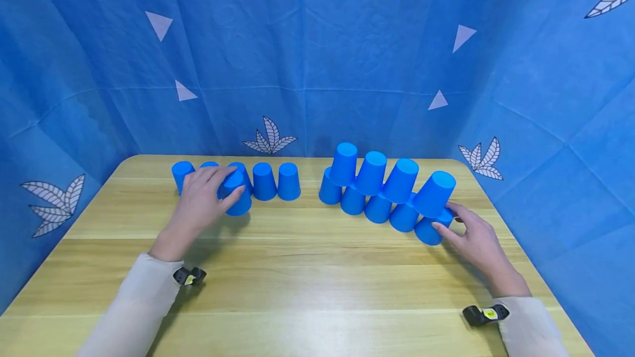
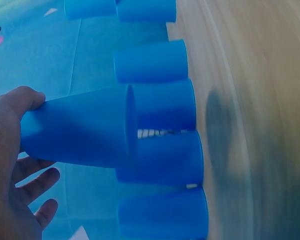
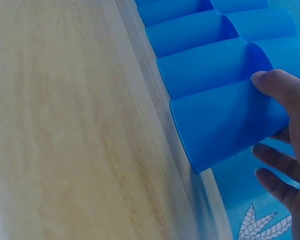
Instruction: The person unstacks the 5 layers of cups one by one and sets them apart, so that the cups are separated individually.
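My left hand (image 1: 200, 194) grips an upside-down blue cup (image 1: 238, 198) near its base, thumb on one side and fingers on the other. In the left wrist view this held cup (image 2: 80, 127) is raised off the table, in front of a row of upside-down blue cups (image 2: 162, 105). At the right, my right hand (image 1: 476, 236) has its thumb and fingers around the end cup (image 3: 225, 122) of a bottom row. Above that row sits a second layer of upside-down cups; the nearest upper cup (image 1: 434, 194) rests over the end of the bottom row.
The wooden table (image 1: 307, 285) stretches toward me in front of both groups. Several cups, among them an end cup (image 1: 289, 182), stand in the left row, with a gap before the two-layer row. A blue patterned curtain (image 1: 347, 59) hangs behind and at the sides.
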The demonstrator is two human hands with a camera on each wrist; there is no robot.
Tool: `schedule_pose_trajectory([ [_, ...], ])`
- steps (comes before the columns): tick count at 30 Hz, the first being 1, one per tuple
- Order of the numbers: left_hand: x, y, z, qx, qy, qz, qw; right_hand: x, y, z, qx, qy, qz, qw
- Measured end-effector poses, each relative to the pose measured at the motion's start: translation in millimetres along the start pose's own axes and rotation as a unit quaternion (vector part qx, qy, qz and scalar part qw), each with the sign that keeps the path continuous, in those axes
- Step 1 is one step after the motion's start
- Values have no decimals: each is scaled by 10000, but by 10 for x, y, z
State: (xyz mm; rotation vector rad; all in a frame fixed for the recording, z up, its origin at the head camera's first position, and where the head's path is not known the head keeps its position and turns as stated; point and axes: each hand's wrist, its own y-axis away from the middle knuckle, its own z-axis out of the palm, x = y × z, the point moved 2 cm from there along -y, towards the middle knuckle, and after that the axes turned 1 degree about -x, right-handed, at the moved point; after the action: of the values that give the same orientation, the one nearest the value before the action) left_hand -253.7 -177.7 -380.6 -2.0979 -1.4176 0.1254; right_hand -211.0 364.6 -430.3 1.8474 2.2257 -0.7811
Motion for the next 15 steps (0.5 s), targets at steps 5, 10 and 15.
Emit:
schedule_pose_trajectory([
  [5,-124,57,-31,-149,7,-388,9991,6,6,5,50,3,-43,10000],
  [10,-207,97,-59,-146,13,-564,9983,7,-3,5,29,-8,-17,10000],
  [15,-274,128,-86,-201,-60,-697,9973,2,-7,6,-21,-5,34,10000],
])
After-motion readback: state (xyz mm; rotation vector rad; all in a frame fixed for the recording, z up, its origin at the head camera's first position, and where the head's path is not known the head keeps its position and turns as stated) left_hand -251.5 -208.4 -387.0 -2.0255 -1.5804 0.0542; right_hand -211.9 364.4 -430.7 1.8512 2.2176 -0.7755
